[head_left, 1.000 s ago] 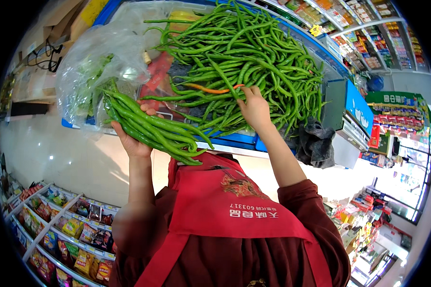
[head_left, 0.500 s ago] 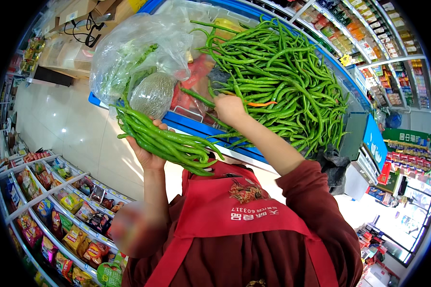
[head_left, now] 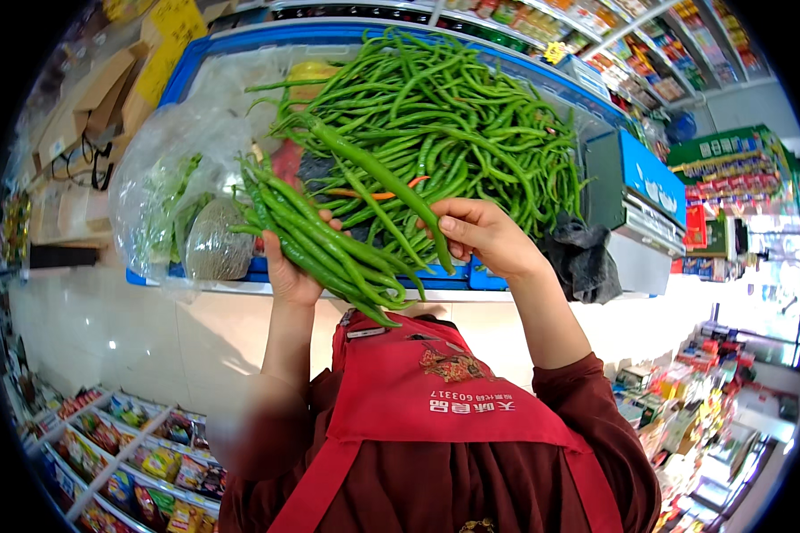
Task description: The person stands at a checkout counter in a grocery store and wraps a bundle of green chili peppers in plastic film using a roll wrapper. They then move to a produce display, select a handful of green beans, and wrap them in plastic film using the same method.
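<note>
My left hand (head_left: 292,271) is closed round a bunch of long green chili peppers (head_left: 324,240), their curved tips pointing toward my apron. Between the fingers and thumb of my right hand (head_left: 484,235) is a single long green chili pepper (head_left: 364,162), held near its lower end, with its stem end up and to the left. Behind both hands, a big heap of green chili peppers (head_left: 471,115) spreads over the blue-rimmed case. An orange-red chili pepper (head_left: 351,194) lies at the heap's near edge, partly hidden by the held pepper.
A netted melon (head_left: 218,242) in clear plastic sits left of my left hand, beside a clear bag (head_left: 156,169) of greens. A crumpled black bag (head_left: 580,258) and a blue-topped box (head_left: 653,182) stand at the right. Snack shelves (head_left: 142,453) are at lower left.
My right hand has come back from the heap toward me, bringing one chili pepper beside the bunch. My left hand still grips the bunch. The whole view has shifted.
</note>
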A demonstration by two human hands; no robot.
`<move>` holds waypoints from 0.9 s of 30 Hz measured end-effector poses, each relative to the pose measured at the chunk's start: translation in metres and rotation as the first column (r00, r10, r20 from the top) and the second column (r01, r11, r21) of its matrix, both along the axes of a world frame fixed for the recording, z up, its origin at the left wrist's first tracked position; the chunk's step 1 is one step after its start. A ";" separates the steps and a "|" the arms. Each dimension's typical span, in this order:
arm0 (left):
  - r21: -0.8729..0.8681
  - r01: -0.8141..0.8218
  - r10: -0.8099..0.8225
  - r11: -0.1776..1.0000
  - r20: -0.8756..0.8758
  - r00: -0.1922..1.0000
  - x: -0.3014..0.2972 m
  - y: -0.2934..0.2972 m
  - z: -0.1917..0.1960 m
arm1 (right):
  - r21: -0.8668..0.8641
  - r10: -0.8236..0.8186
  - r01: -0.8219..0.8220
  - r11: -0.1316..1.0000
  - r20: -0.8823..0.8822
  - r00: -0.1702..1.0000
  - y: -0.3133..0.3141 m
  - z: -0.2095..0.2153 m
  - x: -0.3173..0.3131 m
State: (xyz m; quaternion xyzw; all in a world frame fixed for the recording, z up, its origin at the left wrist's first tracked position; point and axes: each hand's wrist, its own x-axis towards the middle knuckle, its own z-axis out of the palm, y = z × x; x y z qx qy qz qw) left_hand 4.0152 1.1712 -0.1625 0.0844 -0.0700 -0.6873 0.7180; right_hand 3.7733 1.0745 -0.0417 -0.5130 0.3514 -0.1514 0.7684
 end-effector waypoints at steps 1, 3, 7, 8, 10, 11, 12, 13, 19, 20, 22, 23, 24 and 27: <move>-0.005 0.039 -0.039 0.999 0.001 0.999 -0.013 -0.007 0.005 | -0.037 -0.032 0.031 0.999 -0.026 0.999 0.005 0.005 -0.012; -0.010 0.078 -0.077 0.997 0.081 0.994 -0.040 -0.017 0.020 | -0.109 -0.101 0.093 0.990 -0.066 0.993 0.016 0.013 -0.034; 0.046 0.144 -0.148 0.988 0.086 0.985 -0.106 -0.023 0.033 | -0.324 -0.219 0.196 0.925 -0.033 0.975 0.048 0.021 -0.079; 0.063 0.155 -0.159 0.986 0.082 0.984 -0.124 -0.024 0.037 | -0.456 -0.246 0.223 0.861 0.010 0.969 0.056 0.016 -0.090; 0.082 0.157 -0.165 0.984 0.099 0.981 -0.164 -0.021 0.048 | -0.730 -0.339 0.117 0.673 -0.163 0.927 0.079 0.022 -0.116; 0.133 0.121 -0.136 0.984 0.106 0.985 -0.182 -0.020 0.046 | -0.815 -0.394 0.074 0.574 -0.196 0.898 0.094 0.026 -0.126; 0.090 0.186 -0.194 0.978 0.093 0.977 -0.199 -0.017 0.044 | -0.841 -0.406 0.058 0.538 -0.198 0.892 0.106 0.025 -0.137; 0.047 0.250 -0.253 0.967 0.081 0.964 -0.215 -0.014 0.044 | -0.908 -0.422 -0.025 0.419 -0.219 0.880 0.116 0.022 -0.151; 0.106 0.381 -0.392 0.918 0.110 0.914 -0.317 0.012 0.048 | -0.944 -0.599 -0.173 0.281 -0.314 0.737 0.169 0.014 -0.241; 0.115 0.399 -0.411 0.910 0.117 0.904 -0.334 0.016 0.047 | -0.939 -0.615 -0.189 0.289 -0.333 0.715 0.177 0.015 -0.254; 0.133 0.432 -0.448 0.892 0.132 0.884 -0.367 0.023 0.044 | -0.944 -0.655 -0.203 0.260 -0.327 0.682 0.192 0.013 -0.277; 0.135 0.445 -0.462 0.885 0.141 0.876 -0.384 0.025 0.045 | -0.953 -0.679 -0.205 0.222 -0.302 0.669 0.198 0.012 -0.287; 0.138 0.457 -0.475 0.879 0.150 0.867 -0.399 0.027 0.046 | -0.960 -0.702 -0.209 0.184 -0.277 0.656 0.204 0.011 -0.297; 0.137 0.514 -0.530 0.847 0.148 0.835 -0.439 0.028 0.048 | -0.938 -0.765 -0.266 0.222 -0.336 0.549 0.214 0.015 -0.328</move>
